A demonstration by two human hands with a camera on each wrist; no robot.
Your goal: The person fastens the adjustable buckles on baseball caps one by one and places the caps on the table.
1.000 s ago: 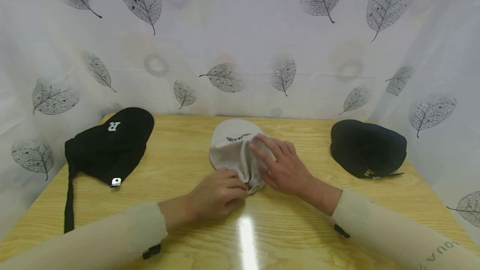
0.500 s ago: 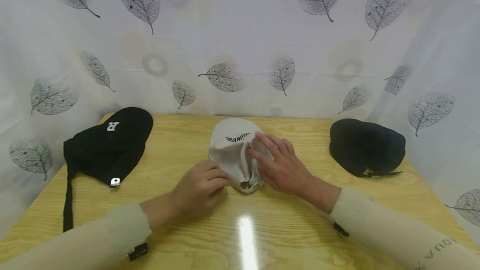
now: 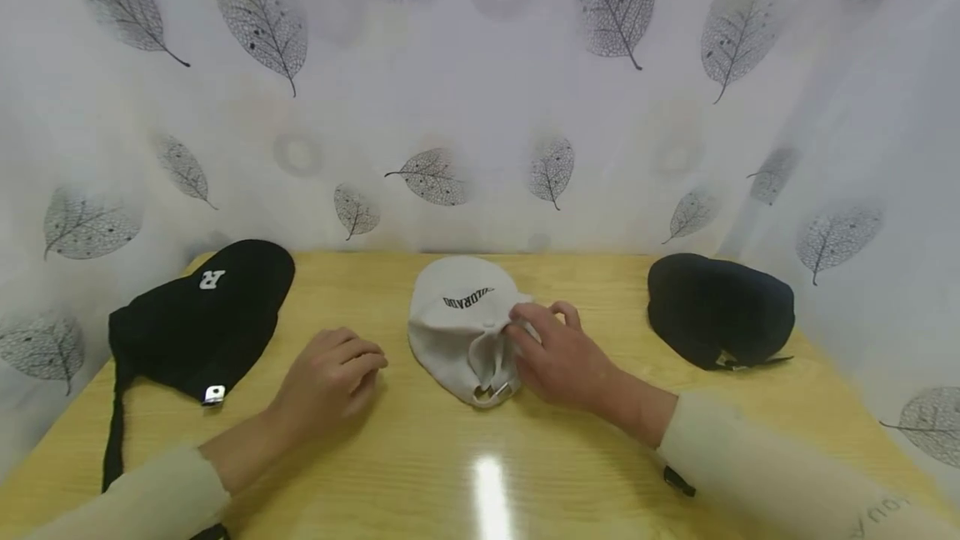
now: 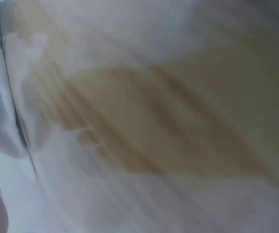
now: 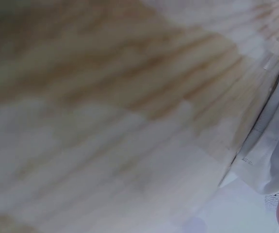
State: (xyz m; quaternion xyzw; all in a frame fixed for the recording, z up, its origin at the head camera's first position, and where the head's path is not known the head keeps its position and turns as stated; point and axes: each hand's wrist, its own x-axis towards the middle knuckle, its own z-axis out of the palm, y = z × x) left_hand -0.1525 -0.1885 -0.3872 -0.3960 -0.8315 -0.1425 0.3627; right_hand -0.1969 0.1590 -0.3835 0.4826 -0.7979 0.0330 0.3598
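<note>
Three caps are seen in the head view on the wooden table [image 3: 420,482]. The light grey cap [image 3: 446,344] is placed between the two hands, touched by the fingers of the right hand [image 3: 558,357] along its right side. The fingers are bent at the cloth, but the thumb is hidden, so whether the crown is pinched or only pressed cannot be told. The left hand [image 3: 326,377] is held well clear of the grey cap, its fingers loosely curved and nothing held. Beyond the left hand, on its outer side, the black cap [image 3: 202,327] is laid; the dark navy cap [image 3: 716,307] is set apart, to the right of the right hand.

The grey cap may be judged light and soft: its crown is creased into folds, while the brim, further from the hands, is likely stiffer. Little slip or breakage is to be expected. A hold could best be taken at the brim's edge or both crown sides; the strap buckle [image 3: 501,393], nearer the person, would give a poorer grip.

In the left wrist view, mostly blurred table is shown, with fingertips and pale cloth at the edge.

In the right wrist view, folded grey cloth is seen just beside a finger.
</note>
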